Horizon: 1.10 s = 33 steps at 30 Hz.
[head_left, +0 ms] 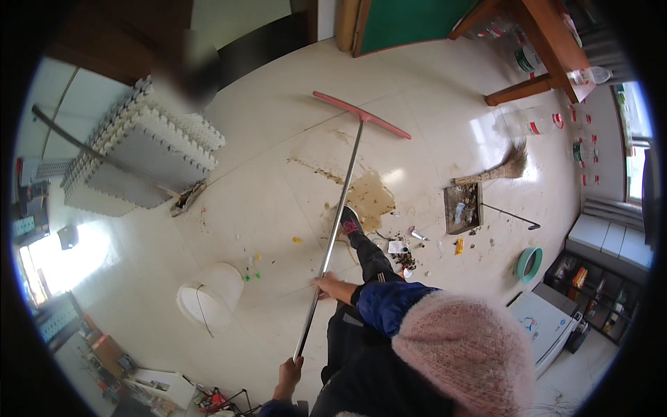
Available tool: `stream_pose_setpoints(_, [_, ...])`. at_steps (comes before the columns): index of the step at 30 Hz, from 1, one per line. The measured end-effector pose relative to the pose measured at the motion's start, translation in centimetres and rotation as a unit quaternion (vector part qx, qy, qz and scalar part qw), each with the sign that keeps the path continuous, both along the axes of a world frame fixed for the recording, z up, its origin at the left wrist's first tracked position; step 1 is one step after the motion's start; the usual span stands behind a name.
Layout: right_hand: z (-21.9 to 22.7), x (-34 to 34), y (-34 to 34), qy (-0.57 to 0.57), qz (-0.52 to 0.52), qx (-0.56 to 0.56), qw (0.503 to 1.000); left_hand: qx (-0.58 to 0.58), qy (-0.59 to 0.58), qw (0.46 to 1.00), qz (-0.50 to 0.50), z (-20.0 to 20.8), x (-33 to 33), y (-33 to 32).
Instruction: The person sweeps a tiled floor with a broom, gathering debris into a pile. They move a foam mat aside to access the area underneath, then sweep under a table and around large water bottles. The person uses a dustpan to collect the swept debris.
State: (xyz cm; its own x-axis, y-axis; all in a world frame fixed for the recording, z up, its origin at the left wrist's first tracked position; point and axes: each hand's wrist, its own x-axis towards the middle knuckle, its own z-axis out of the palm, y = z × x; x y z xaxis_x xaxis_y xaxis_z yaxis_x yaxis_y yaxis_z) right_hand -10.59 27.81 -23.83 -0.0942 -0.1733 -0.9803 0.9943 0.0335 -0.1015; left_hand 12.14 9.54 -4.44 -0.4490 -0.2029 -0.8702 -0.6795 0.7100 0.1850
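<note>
Below you, both hands grip the long metal pole of a floor squeegee (333, 208). Your left hand (290, 370) is closed near the pole's end to steer; your right hand (326, 285) is clamped mid-shaft, seemingly to press. The red blade (361, 115) rests on the floor (264, 208) beyond a brown spill (368, 198).

Floor squeegee (338, 208): long, straight, silver metal handle with a narrow red-pink blade set crosswise at the far end. The blade rests on the pale tiled floor just beyond the brown spill (368, 198); the handle slants back from it, running along the spill's left edge and rising toward the near end. Both hands grip the handle's near part.
</note>
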Motion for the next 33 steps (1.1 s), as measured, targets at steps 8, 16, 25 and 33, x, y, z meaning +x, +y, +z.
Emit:
stream_pose_setpoints(8, [-3.7, -17.4, 13.9, 0.074, -0.258, 0.113, 0.956, 0.065, 0.062, 0.99, -0.106, -4.3, -23.2, 8.9])
stream_pose_setpoints(16, [-1.9, -27.4, 23.2, 0.09, -0.203, 0.186, 0.957, 0.174, 0.059, 0.978, -0.102, -6.3, -32.5, 16.2])
stream_pose_setpoints(25, [-3.0, -11.8, 4.6, 0.135, -0.047, 0.075, 0.987, 0.116, 0.04, 0.985, -0.121, -1.9, -15.7, -1.8])
stream_pose_setpoints(33, [-2.3, 4.6, -12.1, -0.008, -0.066, 0.049, 0.997, 0.098, 0.057, 0.993, -0.024, 1.7, 4.5, -14.2])
